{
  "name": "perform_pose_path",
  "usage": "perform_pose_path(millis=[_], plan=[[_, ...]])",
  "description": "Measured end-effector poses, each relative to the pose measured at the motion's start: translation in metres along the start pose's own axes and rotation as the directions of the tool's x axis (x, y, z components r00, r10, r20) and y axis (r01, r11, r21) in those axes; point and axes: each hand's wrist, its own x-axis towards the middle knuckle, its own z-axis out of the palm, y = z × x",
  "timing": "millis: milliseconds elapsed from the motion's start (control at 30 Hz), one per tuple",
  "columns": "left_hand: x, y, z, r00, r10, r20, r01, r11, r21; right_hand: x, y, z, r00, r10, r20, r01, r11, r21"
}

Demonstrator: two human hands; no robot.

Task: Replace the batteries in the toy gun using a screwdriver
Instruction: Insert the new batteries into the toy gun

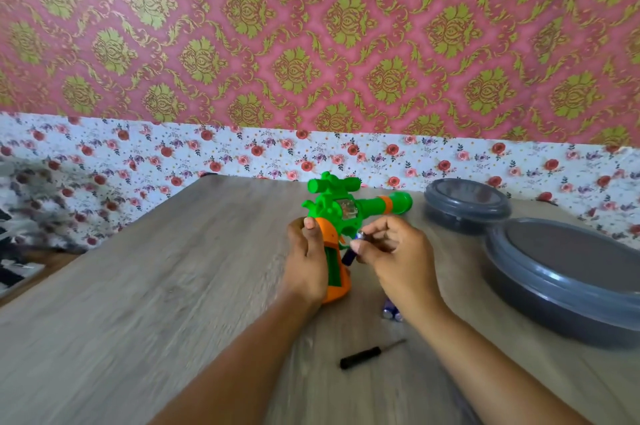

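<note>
A green and orange toy gun point(341, 208) lies on the wooden table, barrel pointing right. My left hand point(304, 262) grips its orange handle from the left. My right hand point(394, 251) pinches a blue battery point(350, 254) by its silver end, right beside the handle's open side. Other blue batteries point(390, 312) lie on the table under my right wrist, partly hidden. A small black-handled screwdriver point(367, 354) lies loose on the table between my forearms.
Two round grey lidded containers stand at the right: a smaller one point(465, 204) at the back and a larger one point(568, 272) nearer. The wooden table point(138, 303) stretches to the left. A flowered wall runs along the back edge.
</note>
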Motion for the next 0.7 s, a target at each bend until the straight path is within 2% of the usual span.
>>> perform_pose_path(millis=[133, 400, 567, 700], plan=[[0.004, -0.003, 0.003, 0.998, 0.055, -0.017, -0.055, 0.998, 0.023, -0.004, 0.000, 0.005, 0.999, -0.040, 0.026, 0.040, 0.999, -0.006], [0.007, -0.003, 0.002, 0.998, 0.061, -0.027, -0.059, 0.996, 0.071, -0.006, 0.010, 0.015, 0.975, -0.191, 0.115, 0.212, 0.953, -0.215], [0.005, 0.000, 0.002, 0.998, 0.069, -0.012, -0.069, 0.998, 0.013, -0.003, 0.014, 0.010, 0.952, -0.268, 0.146, 0.300, 0.914, -0.272], [0.002, 0.004, 0.002, 0.998, 0.058, 0.023, -0.055, 0.993, -0.101, -0.001, 0.017, 0.009, 0.933, -0.254, 0.254, 0.319, 0.912, -0.258]])
